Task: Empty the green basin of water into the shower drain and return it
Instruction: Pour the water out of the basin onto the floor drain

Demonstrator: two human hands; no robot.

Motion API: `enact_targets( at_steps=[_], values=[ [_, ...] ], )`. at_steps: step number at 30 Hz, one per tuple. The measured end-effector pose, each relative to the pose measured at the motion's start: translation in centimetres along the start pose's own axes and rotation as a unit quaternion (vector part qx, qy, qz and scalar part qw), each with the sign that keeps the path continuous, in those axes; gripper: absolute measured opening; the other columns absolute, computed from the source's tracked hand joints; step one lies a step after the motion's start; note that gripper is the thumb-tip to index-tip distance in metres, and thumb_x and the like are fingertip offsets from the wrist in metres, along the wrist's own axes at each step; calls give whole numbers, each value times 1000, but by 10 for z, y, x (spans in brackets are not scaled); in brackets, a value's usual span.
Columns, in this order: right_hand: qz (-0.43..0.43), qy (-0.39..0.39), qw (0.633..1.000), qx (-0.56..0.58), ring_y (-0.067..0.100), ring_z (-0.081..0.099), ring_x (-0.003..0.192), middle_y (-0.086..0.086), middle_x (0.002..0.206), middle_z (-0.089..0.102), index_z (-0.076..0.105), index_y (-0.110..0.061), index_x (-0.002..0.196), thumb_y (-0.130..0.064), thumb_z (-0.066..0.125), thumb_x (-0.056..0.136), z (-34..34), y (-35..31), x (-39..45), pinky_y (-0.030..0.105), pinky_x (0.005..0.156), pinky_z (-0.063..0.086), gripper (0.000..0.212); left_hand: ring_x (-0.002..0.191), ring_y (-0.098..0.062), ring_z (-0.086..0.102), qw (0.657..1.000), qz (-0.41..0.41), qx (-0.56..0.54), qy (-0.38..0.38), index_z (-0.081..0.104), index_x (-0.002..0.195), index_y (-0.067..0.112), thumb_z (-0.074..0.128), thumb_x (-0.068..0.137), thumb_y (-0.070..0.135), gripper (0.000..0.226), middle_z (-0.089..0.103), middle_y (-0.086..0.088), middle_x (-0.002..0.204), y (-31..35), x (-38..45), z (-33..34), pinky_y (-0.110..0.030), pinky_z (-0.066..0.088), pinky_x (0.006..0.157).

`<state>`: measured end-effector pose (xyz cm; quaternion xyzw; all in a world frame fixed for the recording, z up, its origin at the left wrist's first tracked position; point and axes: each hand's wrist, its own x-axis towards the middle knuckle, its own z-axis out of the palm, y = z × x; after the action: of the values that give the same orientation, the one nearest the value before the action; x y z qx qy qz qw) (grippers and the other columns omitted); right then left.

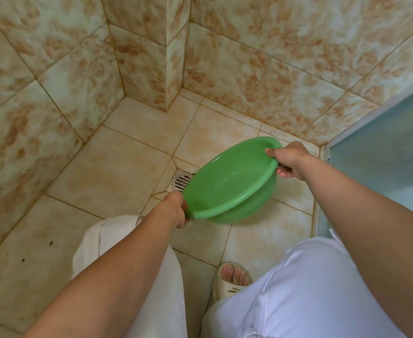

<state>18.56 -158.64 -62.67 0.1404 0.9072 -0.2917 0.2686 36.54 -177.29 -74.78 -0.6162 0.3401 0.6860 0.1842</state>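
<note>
Basin [227, 184] tilted over drain [181, 182], looks empty. Left hand [176, 211] and right hand [289, 161] both clamped on its rim.

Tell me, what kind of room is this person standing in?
Most likely a shower stall in a bathroom. Tiled walls meet a tiled floor with a metal drain set in it, and a frosted door stands on the right.
</note>
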Motion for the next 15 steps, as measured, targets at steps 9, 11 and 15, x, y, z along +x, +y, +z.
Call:
enact_targets(
  at_steps=[9, 11, 15],
  values=[
    [-63, -1, 998, 0, 16, 52, 41, 13, 75, 66, 62, 3, 105, -24, 72, 87, 12, -25, -10, 22, 38, 45, 34, 93, -31, 62, 999, -14, 45, 6, 55, 99, 2, 41, 83, 0, 21, 61, -16, 104, -1, -6, 0, -40, 51, 65],
    [-79, 5, 997, -7, 15, 53, 43, 12, 75, 67, 64, 2, 103, -25, 71, 87, 15, -29, -12, 23, 39, 45, 32, 105, -33, 61, 999, -17, 46, -1, 54, 112, 2, 43, 79, -1, 35, 60, -17, 115, 0, -7, -1, -42, 53, 76],
    [-116, 11, 993, -27, 16, 54, 45, 12, 73, 66, 66, 1, 100, -27, 69, 88, 19, -39, -18, 24, 40, 45, 30, 106, -34, 61, 997, -19, 68, -10, 52, 121, 2, 47, 79, 2, 42, 60, -19, 119, -2, -10, -1, -43, 55, 84]
  ],
)
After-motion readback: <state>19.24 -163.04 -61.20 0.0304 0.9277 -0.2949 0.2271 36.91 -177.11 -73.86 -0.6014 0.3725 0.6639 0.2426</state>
